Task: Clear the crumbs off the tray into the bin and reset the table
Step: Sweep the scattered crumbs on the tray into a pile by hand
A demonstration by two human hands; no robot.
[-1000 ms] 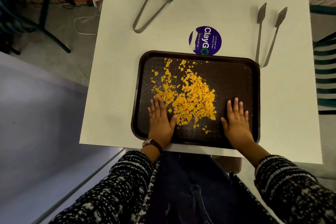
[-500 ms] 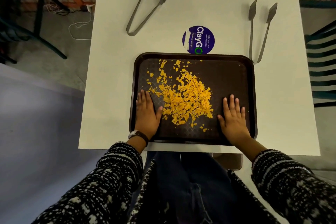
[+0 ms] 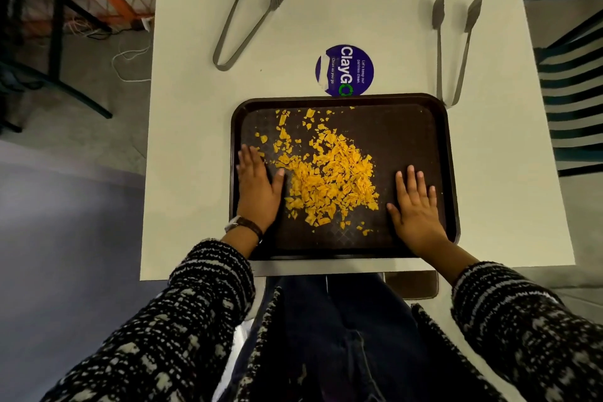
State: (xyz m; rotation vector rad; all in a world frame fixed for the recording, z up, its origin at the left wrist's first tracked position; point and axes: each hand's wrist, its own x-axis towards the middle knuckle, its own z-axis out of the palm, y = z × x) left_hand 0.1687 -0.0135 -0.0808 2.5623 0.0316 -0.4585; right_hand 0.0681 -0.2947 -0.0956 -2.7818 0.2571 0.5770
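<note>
You are pressing your left hand (image 3: pixel 259 188) and right hand (image 3: pixel 416 207) flat on the brown tray (image 3: pixel 408 127) in the middle of the frame, fingers stretched out and grasping nothing. The orange crumbs (image 3: pixel 329 174) are lying heaped between your hands, your left thumb touching the pile's edge.

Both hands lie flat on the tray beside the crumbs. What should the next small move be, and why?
Probably slide each hand outward to grip the tray's side rims. The left hand and right hand lie open, holding nothing, the orange crumbs are loose, and no bin is in view.
</note>
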